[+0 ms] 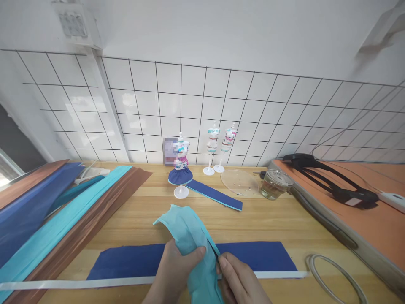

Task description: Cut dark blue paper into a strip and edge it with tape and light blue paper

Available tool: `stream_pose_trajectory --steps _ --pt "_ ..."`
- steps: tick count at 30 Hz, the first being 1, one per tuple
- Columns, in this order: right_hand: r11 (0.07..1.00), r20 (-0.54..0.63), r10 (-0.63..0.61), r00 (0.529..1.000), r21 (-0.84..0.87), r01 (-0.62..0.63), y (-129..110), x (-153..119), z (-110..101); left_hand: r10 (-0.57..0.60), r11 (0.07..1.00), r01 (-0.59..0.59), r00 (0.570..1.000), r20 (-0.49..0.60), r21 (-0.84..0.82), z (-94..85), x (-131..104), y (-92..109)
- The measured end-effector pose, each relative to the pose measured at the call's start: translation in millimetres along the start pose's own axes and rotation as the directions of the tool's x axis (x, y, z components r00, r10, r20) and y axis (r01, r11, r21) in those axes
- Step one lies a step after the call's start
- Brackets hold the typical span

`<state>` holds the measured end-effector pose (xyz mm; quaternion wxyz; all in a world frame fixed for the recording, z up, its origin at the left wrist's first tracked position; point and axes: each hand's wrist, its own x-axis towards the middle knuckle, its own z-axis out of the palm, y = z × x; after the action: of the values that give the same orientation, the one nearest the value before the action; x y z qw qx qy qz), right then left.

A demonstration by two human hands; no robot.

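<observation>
My left hand is closed on a turquoise sheet of crepe paper, its thumb pressed on top. The sheet stands up in front of me and curls over at its far end. In the fingers of my right hand is a small dark tool that looks like scissors, mostly hidden. Its blades lie at the sheet's right edge, where a narrow strip parts from the rest. Below both hands a dark blue paper strip lies flat, with white tape along its near edge.
Ahead stands a small dress form in a blue skirt, beside a folded blue strip. Two more forms stand behind. A glass jar and tape roll are to the right; coloured crepe paper lies left.
</observation>
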<state>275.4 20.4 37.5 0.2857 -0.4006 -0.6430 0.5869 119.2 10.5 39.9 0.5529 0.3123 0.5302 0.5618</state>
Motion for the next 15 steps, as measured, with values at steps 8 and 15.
stream_pose_trajectory --steps 8,15 --pt "0.999 0.016 0.045 0.999 -0.017 -0.045 -6 -2 -1 -0.054 0.997 0.057 0.997 0.057 -0.045 -4.6 2 2" --pt "0.998 -0.034 0.054 0.998 -0.033 -0.055 -10 -3 -1 -0.021 0.998 0.027 0.996 0.091 -0.064 7.9 -7 10"
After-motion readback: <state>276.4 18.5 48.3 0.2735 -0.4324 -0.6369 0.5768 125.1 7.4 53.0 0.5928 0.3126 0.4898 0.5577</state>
